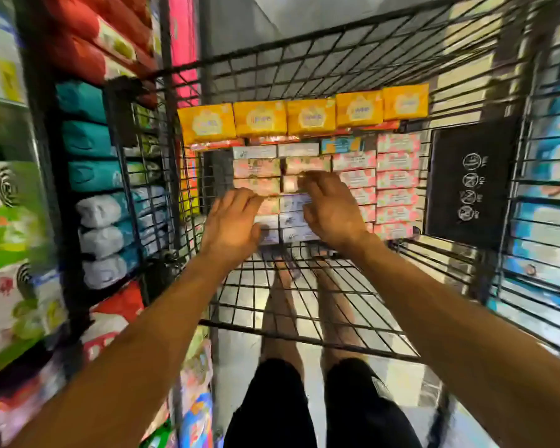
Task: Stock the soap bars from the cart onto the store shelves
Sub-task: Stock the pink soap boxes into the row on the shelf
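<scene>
A black wire cart (307, 331) stands in front of me with boxed soap bars packed at its far end. A row of yellow soap packs (304, 116) lies at the back. Pink-patterned soap boxes (398, 179) fill the right side, and pale lilac-and-white soap boxes (291, 219) sit in the middle. My left hand (232, 226) reaches over the left edge of the pale boxes, fingers curled down at their tops. My right hand (332, 210) is over the middle stack with bent fingers on the boxes. Motion blur hides whether either hand grips a box.
Store shelves (97, 176) on the left hold teal, grey and red soft packs, close against the cart's side. More blue-and-white goods (550, 227) line the right. A black panel with icons (471, 185) hangs inside the cart's right end. My legs show through the wire floor.
</scene>
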`<action>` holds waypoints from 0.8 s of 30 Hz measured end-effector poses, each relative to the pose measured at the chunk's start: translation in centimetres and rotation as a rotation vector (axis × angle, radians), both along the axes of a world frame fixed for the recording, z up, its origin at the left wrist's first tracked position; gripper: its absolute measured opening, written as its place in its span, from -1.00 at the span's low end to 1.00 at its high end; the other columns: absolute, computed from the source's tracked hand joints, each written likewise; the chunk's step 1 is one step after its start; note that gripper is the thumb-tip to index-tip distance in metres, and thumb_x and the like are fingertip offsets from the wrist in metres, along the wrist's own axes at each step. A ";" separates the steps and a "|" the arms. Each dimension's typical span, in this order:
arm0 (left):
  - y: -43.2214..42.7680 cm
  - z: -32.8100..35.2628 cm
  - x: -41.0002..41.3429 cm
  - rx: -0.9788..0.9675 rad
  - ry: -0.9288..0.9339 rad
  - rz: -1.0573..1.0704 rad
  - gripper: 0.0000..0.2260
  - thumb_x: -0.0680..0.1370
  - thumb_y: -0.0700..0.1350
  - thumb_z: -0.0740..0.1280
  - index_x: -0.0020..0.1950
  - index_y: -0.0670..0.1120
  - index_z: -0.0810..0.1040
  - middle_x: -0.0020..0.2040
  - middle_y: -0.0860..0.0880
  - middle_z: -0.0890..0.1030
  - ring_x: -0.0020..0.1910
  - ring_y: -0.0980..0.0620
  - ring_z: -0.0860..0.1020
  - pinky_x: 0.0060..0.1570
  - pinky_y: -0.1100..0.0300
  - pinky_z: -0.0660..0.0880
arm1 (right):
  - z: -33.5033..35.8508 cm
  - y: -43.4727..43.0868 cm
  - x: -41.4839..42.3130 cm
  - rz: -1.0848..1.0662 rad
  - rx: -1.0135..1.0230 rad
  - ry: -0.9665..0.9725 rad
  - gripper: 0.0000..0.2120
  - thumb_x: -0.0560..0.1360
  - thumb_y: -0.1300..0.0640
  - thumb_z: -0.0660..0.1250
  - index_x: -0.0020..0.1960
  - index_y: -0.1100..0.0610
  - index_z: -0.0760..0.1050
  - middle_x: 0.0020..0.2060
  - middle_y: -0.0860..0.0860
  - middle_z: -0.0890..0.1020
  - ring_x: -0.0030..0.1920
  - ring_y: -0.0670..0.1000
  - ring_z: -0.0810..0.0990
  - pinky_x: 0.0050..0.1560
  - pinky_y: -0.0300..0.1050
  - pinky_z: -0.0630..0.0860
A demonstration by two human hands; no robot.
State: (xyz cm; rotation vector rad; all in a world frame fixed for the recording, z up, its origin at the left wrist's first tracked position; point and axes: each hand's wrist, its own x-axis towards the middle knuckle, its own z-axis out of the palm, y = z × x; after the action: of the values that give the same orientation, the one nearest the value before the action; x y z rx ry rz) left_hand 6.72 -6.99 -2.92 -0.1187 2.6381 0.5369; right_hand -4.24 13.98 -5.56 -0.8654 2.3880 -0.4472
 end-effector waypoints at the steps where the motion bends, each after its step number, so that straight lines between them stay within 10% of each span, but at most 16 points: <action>1: 0.0 -0.7 0.2 -0.012 0.025 -0.009 -0.55 0.47 -0.13 0.38 0.36 -0.13 0.48 0.28 -0.14 0.50 0.23 -0.19 0.42 0.15 -0.11 0.50 | -0.4 0.0 0.0 -0.002 -0.005 0.015 -0.51 0.48 0.17 0.29 0.39 0.27 0.46 0.32 0.25 0.51 0.25 0.33 0.49 0.14 0.13 0.53; 14: 0.1 -2.3 1.3 0.046 0.167 0.031 -0.49 0.35 -0.29 0.51 0.30 -0.22 0.53 0.21 -0.21 0.54 0.15 -0.17 0.42 0.10 -0.04 0.43 | -1.3 -0.8 -0.3 -0.001 0.105 0.276 -0.59 0.40 0.23 0.41 0.25 0.17 0.55 0.13 0.18 0.59 0.10 0.25 0.52 0.00 0.09 0.37; 24: 0.8 11.3 5.1 0.494 0.187 0.627 -0.61 0.42 -0.07 0.49 0.22 -0.12 0.62 0.09 -0.04 0.52 0.04 0.09 0.51 0.07 0.36 0.46 | 13.5 3.5 1.9 -0.479 -0.302 -0.350 -0.37 0.40 -0.23 0.40 0.31 0.16 0.50 0.14 0.18 0.60 0.07 0.13 0.60 0.00 -0.07 0.55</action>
State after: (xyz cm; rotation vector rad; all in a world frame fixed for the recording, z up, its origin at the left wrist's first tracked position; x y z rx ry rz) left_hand 11.79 -6.21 8.36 -0.7816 2.5193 1.4423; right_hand -2.35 17.47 7.91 -0.2823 2.2098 -1.0727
